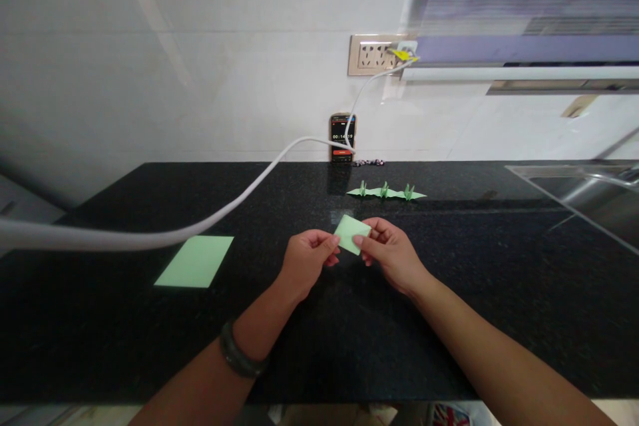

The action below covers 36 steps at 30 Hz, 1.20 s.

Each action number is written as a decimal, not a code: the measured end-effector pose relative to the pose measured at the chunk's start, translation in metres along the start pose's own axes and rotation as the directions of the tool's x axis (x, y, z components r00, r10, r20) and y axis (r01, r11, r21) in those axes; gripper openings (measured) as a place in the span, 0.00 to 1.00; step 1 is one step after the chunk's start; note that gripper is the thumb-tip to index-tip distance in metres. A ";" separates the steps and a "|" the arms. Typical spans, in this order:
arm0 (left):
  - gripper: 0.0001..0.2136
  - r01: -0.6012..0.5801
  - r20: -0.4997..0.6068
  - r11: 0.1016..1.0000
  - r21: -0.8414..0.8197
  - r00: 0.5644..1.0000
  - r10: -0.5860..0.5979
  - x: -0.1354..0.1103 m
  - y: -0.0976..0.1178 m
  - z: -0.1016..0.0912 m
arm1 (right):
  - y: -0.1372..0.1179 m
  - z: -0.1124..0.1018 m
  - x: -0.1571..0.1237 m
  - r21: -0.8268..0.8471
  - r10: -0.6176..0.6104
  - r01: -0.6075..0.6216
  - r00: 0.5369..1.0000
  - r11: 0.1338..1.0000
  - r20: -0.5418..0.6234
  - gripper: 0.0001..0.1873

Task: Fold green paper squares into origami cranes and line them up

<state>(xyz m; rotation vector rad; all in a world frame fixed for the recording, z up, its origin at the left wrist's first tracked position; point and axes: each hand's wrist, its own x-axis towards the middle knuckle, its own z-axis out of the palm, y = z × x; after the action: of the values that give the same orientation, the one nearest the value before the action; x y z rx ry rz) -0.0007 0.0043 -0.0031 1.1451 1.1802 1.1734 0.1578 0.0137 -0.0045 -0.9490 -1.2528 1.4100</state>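
A small folded piece of light green paper (350, 233) is held just above the black countertop (449, 319) between both hands. My left hand (307, 261) pinches its left edge with thumb and fingers closed. My right hand (390, 251) pinches its right side, fingers curled. A dark band sits on my left wrist. Behind the hands, three small green folded paper cranes (385, 192) stand in a row on the counter.
A flat stack of green paper (196, 261) lies at the left. A phone (342, 137) showing a timer leans on the wall, with a white cable (210, 219) running to a wall socket (375, 54). A steel sink (584, 190) is at the right.
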 end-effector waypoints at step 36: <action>0.09 0.106 0.222 0.992 0.070 0.968 -0.119 -0.008 0.004 0.008 | -0.001 0.000 0.001 -0.034 -0.028 0.025 0.994 0.999 -0.101 0.11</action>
<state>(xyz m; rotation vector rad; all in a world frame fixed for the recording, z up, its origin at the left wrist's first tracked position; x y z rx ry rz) 0.0067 -0.0040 0.0016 1.2048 1.0945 0.9026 0.1578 0.0145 -0.0039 -1.0107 -1.2115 1.3077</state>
